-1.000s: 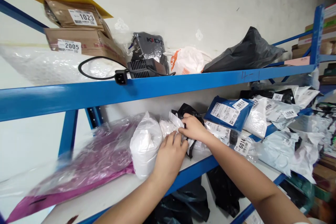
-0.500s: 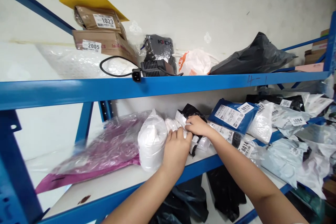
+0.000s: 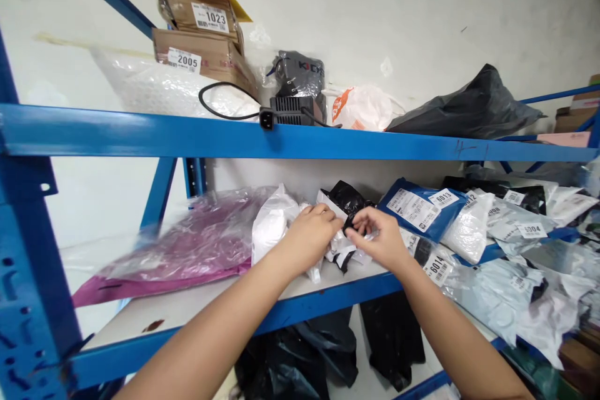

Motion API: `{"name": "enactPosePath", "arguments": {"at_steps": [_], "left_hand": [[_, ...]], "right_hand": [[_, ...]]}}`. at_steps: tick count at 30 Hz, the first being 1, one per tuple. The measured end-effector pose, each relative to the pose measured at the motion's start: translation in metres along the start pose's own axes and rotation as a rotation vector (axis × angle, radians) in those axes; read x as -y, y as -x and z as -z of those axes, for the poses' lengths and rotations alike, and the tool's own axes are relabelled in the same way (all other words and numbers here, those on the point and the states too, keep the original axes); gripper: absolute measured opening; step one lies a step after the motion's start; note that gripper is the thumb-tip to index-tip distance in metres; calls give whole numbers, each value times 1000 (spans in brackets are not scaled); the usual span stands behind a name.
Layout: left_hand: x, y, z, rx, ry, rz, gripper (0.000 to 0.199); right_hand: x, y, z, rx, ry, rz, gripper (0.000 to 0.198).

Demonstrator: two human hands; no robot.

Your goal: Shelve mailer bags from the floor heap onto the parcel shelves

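Observation:
On the middle shelf, my left hand (image 3: 315,232) lies over crumpled white plastic packaging (image 3: 315,270), its fingers bent and the tips partly hidden. My right hand (image 3: 382,239) is beside it, thumb and fingers curled around the edge of a shiny black plastic package (image 3: 345,200). A small white parcel (image 3: 332,206) leans against the black one, between the hands. Left of my left hand stands a bulky white plastic bag (image 3: 270,220). A large clear-wrapped magenta package (image 3: 187,247) lies farther left. To the right is a blue mailer bag (image 3: 415,209) labelled 6013.
A blue shelf beam (image 3: 300,145) crosses above my hands; another blue beam (image 3: 328,303) runs along the front edge below them. Overhead are cardboard boxes (image 3: 201,50), a black power adapter (image 3: 290,111) and a dark grey bag (image 3: 469,109). Several labelled parcels (image 3: 438,265) crowd the right.
My right hand has moved right, from the white parcel to the black package. My left hand has shifted up and left over the white packaging. The white bag looks tilted back, and the view has shifted.

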State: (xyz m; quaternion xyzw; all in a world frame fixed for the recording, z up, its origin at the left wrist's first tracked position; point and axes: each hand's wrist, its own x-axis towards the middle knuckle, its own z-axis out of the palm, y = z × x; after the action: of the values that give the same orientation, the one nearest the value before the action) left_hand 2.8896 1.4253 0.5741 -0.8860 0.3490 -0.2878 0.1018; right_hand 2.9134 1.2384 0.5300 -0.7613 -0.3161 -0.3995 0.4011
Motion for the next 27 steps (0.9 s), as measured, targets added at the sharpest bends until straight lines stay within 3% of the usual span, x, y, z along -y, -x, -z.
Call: {"name": "enactPosePath", "arguments": {"at_steps": [3, 9, 14, 18, 21, 24, 27], "left_hand": [[10, -18, 12, 152, -8, 4, 21], [30, -37, 22, 329, 208, 208, 26], [40, -42, 30, 298, 215, 336, 32], [38, -50, 29, 371, 136, 263, 33], [38, -56, 23, 311, 73, 284, 35], [43, -62, 14, 179, 8, 287, 58], [54, -69, 7, 272, 30, 157, 59]], "right_hand": [[2, 17, -16, 145, 254, -44, 32], [-4, 48, -48, 158, 587, -73, 33], [7, 61, -62, 154, 590, 2, 31], [15, 51, -60, 244, 613, -181, 21], [25, 41, -56, 361, 677, -270, 23], [35, 34, -55, 450, 692, -258, 25], [40, 32, -56, 461, 683, -236, 26]]}}
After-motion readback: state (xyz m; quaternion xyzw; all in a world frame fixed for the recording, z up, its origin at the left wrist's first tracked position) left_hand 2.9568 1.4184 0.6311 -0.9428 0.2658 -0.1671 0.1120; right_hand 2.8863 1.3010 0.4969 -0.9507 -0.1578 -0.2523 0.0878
